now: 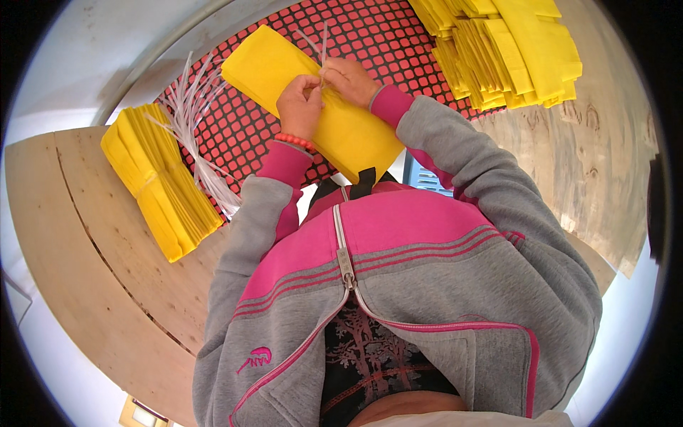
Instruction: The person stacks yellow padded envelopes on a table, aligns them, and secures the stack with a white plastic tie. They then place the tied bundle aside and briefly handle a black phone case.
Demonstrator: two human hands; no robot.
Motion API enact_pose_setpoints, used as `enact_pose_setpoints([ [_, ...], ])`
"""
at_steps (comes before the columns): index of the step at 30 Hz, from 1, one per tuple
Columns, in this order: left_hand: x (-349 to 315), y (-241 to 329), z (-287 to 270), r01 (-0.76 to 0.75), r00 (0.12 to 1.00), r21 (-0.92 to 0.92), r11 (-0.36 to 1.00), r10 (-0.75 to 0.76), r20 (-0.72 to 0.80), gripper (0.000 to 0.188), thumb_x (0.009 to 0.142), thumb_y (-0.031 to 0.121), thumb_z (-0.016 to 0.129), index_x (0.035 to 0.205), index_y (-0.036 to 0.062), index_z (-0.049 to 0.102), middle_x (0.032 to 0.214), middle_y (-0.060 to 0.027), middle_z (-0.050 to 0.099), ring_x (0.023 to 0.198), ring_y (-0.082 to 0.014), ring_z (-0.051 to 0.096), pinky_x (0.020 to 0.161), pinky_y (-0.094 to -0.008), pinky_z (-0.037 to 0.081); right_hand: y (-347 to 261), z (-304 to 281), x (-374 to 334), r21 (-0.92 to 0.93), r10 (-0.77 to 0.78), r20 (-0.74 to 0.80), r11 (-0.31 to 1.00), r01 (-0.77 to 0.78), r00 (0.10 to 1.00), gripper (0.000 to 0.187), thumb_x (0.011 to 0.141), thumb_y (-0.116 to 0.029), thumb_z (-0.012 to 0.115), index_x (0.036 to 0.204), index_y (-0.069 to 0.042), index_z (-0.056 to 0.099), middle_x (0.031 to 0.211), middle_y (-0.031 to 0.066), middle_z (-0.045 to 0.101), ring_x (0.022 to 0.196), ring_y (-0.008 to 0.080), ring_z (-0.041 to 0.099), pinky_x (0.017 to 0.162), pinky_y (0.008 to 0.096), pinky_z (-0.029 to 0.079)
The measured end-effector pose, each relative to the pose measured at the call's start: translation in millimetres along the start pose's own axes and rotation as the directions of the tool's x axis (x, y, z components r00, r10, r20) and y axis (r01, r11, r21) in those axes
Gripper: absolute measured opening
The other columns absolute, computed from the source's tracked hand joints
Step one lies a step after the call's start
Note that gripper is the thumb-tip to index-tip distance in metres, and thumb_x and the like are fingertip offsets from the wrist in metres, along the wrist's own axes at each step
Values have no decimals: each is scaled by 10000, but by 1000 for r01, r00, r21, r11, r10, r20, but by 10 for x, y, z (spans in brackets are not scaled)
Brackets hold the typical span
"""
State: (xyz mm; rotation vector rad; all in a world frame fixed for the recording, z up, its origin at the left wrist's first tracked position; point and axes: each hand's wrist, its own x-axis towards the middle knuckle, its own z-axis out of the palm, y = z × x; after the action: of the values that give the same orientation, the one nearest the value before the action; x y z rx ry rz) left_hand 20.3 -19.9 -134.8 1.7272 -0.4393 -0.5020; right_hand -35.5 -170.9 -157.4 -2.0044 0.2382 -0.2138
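A bundle of folded yellow cloth-like pieces [358,135] lies slantwise in front of me on a red and black patterned mat [235,135]. A thin whitish strip [324,48] crosses the bundle's middle, its loose ends sticking up past my fingers. My right hand [351,80] is closed, pinching the strip between thumb and fingers. My left hand [299,108], with a red bead bracelet at the wrist, is closed in a pinch against the bundle, where the strip passes. The fingertips hide the crossing point of the strip.
Left of the mat, a tied yellow bundle [162,181] rests on the wooden tabletop [92,263]. Between it and the mat lies a bunch of loose whitish strips [191,121]. At the far right stands a large stack of yellow folded pieces [509,53]. Something blue and slatted [425,176] shows below the table.
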Motion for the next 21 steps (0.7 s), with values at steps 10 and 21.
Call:
enact_pose_setpoints([
  [10,23,-35,-73,-39,997,-35,999,41,68,104,846,87,655,895,1,688,746,-41,658,575,-122,612,508,-250,479,-66,-70,-38,-15,-93,0,996,93,996,255,946,-252,490,856,-22,553,804,148,583,751,295,574,668,385,438],
  [21,135,82,-115,235,969,-126,964,-223,103,79,887,39,600,902,-37,582,775,-89,667,641,-130,644,571,-230,512,-41,-31,-28,41,-36,-67,998,39,997,220,933,-205,564,823,-14,554,699,68,567,622,161,544,576,314,431],
])
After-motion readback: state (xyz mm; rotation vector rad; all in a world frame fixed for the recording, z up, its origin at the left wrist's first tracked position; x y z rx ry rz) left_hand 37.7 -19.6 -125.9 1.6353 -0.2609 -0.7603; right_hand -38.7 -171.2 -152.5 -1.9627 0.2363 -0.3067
